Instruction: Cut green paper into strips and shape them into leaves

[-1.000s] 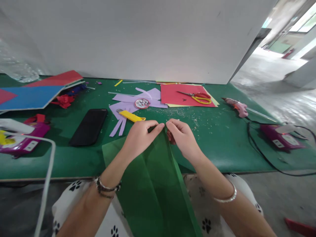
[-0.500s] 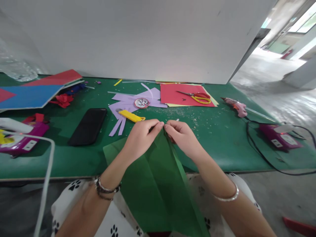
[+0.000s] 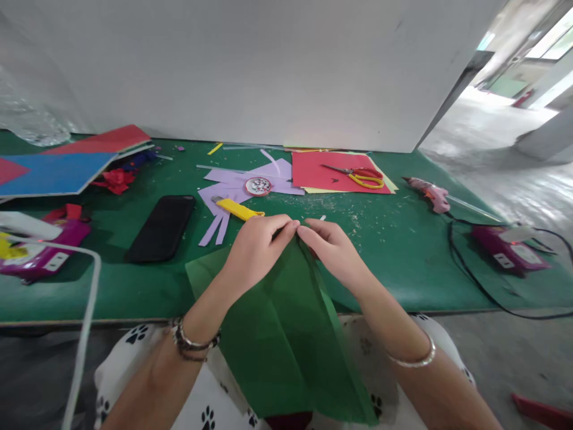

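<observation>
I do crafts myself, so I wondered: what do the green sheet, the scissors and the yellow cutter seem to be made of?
Green sheet: seemingly matte paper or thin card, judging by its straight creases.
Scissors: probably smooth plastic handles, from their solid red and yellow; dark, slim blades suggest metal.
Yellow cutter: likely plastic body, bright and uniform; its greyish tip looks metallic.
</observation>
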Demonstrator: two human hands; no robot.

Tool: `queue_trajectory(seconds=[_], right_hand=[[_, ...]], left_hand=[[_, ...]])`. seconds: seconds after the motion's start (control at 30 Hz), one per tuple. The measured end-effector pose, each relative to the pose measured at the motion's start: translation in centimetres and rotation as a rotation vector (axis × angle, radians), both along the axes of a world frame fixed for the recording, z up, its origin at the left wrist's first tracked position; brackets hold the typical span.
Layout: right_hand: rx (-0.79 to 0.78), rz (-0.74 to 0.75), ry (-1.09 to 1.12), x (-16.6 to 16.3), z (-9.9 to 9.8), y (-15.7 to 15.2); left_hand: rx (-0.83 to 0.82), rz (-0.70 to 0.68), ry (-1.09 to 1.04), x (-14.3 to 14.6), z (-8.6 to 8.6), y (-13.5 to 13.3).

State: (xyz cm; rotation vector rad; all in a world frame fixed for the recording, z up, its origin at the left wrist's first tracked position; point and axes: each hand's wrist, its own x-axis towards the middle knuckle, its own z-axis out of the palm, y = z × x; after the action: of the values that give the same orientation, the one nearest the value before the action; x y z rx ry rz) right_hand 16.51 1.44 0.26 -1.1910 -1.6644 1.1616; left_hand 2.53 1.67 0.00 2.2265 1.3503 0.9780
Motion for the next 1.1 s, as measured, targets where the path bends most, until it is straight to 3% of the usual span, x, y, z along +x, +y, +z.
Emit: queue_trajectory(seconds=[0.2,0.43,0.7,1.1], right_hand=[[0.004,0.059,0.011,0.4,-0.21,0.2],[-0.045,0.103,0.081,0.55,-0.33,0.23],[-0.009,0.019,-0.026,0.34,-0.05,-0.07],[-0.008,0.12,-0.004,0.7,-0.25,0.09]], left_hand=[[0.034,-0.006,0.009,-0.03,0.12,-0.04],[0.214,0.034,0.007,-0.59,0.47,0.11],[0.218,0.109,0.111,-0.19,0.18,-0.05],[0.274,0.087,0.095,-0.23,0.34,-0.16]])
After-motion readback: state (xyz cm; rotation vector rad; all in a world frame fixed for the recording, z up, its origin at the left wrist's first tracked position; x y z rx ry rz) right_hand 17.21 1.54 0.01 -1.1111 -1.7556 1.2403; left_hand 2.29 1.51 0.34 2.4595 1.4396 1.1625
